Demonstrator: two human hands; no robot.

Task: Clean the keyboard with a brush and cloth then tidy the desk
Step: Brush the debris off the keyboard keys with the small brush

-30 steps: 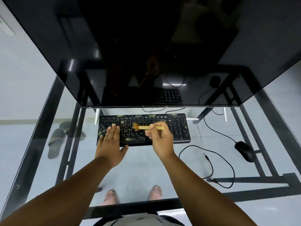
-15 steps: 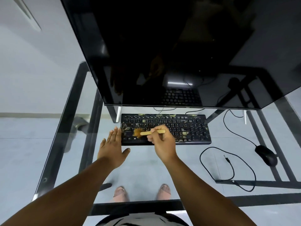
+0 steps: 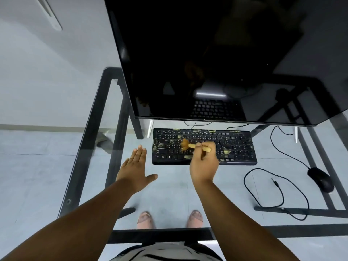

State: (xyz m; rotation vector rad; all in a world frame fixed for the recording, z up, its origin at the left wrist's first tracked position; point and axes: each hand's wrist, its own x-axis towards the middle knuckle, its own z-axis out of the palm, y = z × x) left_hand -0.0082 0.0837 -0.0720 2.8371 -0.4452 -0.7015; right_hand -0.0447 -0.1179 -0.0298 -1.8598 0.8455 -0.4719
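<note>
Head view. The right hand (image 3: 204, 166) grips a small wooden-handled brush (image 3: 195, 146), fingers curled around the handle; the handle's far end projects just beyond the knuckles, to the right of the grip. The brown bristle tuft lies just left of the grip and rests on the left-centre keys of the black keyboard (image 3: 237, 146). The bristles appear blurred. The keyboard extends to both sides of the grip, with the longer stretch to its right, and its front edge passes beneath the right hand. Pale yellowish debris is scattered over the keys, both left and right of the grip and along the top row beyond it.

The left hand (image 3: 134, 170) is flat, with fingers straight and together and the thumb spread; it holds nothing. It lies on or just above the glass desk (image 3: 169, 194), well left of the grip and just beside the keyboard's left end, without touching it; contact with the glass cannot be told.

A dark monitor (image 3: 207, 53) stands beyond the grip, its lower edge just behind the keyboard. A black mouse (image 3: 320, 178) lies well right of the grip, with a looped black cable (image 3: 263, 187) between it and the right forearm. Two feet (image 3: 144, 220) show through the glass, below the grip.
</note>
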